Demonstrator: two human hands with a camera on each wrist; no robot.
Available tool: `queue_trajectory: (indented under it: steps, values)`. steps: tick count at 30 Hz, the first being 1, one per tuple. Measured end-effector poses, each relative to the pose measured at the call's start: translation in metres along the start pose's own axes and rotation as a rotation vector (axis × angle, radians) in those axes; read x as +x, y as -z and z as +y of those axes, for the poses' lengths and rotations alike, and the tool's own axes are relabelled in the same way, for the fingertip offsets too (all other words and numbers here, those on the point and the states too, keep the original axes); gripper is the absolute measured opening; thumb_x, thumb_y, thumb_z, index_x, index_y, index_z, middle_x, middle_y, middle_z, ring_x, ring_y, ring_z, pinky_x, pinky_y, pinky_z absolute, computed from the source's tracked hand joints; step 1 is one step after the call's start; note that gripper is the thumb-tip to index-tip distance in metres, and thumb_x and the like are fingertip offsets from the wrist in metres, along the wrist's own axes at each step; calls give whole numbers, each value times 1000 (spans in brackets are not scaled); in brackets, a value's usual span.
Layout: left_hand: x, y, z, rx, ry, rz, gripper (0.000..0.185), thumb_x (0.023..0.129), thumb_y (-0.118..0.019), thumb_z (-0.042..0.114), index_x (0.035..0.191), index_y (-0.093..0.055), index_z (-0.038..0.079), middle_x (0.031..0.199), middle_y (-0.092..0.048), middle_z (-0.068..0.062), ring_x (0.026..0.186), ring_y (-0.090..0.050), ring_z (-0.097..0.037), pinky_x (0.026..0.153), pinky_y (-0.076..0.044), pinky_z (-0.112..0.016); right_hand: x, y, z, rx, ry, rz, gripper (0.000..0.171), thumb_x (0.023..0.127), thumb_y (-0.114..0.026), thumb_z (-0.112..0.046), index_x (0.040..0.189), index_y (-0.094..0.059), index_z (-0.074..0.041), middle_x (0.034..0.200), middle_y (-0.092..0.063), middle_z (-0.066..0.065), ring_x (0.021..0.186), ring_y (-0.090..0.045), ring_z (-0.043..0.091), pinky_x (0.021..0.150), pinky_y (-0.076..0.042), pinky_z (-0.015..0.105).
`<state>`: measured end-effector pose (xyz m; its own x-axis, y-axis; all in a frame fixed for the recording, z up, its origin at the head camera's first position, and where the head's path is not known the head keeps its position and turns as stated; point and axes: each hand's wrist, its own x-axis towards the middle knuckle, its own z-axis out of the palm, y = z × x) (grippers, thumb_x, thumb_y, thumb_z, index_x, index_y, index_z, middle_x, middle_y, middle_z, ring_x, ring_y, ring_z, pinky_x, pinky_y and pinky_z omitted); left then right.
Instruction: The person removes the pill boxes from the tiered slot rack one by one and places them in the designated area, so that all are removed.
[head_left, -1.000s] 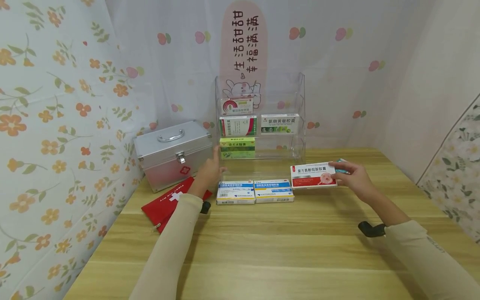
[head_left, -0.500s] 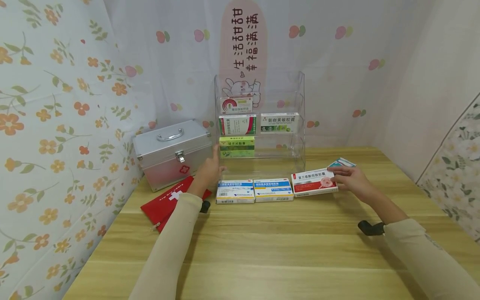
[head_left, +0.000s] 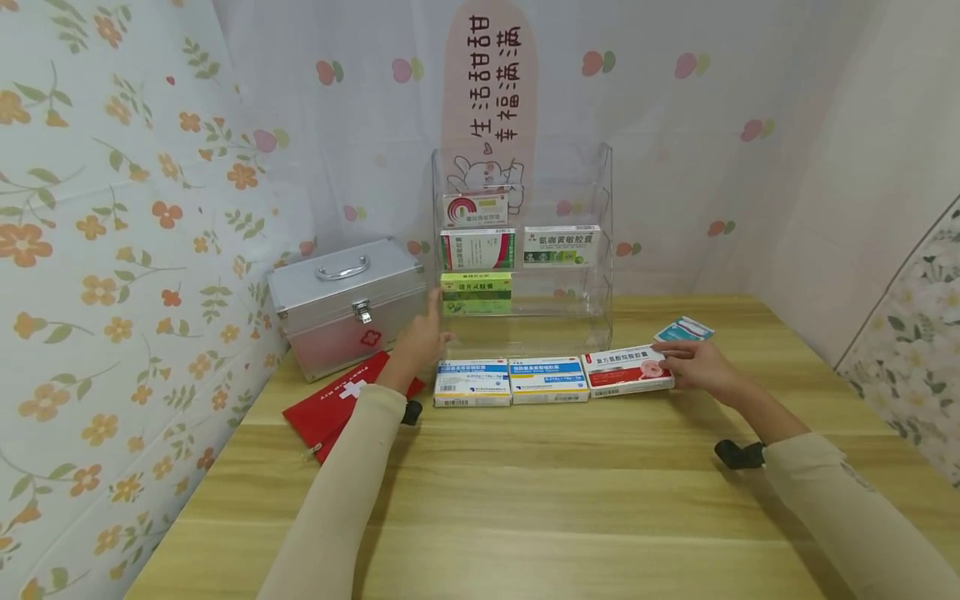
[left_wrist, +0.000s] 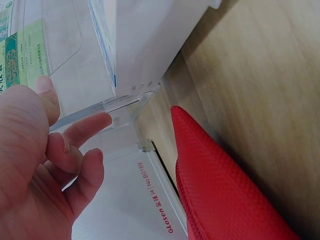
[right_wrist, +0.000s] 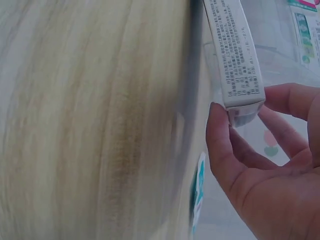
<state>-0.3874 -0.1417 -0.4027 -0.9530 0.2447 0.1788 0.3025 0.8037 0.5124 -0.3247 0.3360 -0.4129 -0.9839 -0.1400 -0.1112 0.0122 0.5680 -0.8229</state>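
Note:
My right hand (head_left: 670, 361) pinches the right end of a red-and-white medicine box (head_left: 622, 372) that lies flat on the wooden table (head_left: 555, 500), in a row with two blue-and-white boxes (head_left: 472, 382) (head_left: 548, 379). In the right wrist view, thumb and fingers (right_wrist: 282, 97) clamp the box end (right_wrist: 232, 55). My left hand (head_left: 429, 329) rests against the left side of a clear acrylic rack (head_left: 600, 275). The left wrist view shows its fingers (left_wrist: 87, 125) loosely curled, touching the rack's lower lip (left_wrist: 125, 104).
The rack holds several medicine boxes (head_left: 561, 245) on its shelves. A silver first-aid case (head_left: 341, 304) stands left of it, with a red pouch (head_left: 330, 408) in front. A teal packet (head_left: 684, 328) lies behind my right hand. Patterned walls close in on three sides.
My right hand has lowered the red-and-white box from a tilted, raised position onto the table beside the blue-and-white boxes. The left hand has stayed at the rack.

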Motion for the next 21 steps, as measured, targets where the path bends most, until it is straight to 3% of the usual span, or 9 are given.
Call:
queue_trajectory:
  steps: [6,13,21]
  values:
    - [0,0,0,-14,15,-10,93,95,-65,8,154,4,30,76,-67,-8,48,-52,-20,43,-43,-26,1,-2,2,-36,7,-15,54,100,-60,-25,143,-46,4,142,-43,35,100,-58,23,71,-58,33]
    - [3,0,0,3,22,-8,93,96,-65,13,154,6,31,69,-61,-7,49,-53,-21,44,-45,-27,5,-2,4,-46,11,-29,53,99,-62,-24,140,-49,6,139,-46,36,72,-60,14,59,-54,30]
    - [1,0,2,-4,23,-14,92,96,-65,13,154,5,30,74,-64,-9,50,-54,-21,45,-45,-27,7,-3,6,-95,23,-34,52,99,-63,-24,139,-49,7,138,-46,38,62,-58,16,53,-48,27]
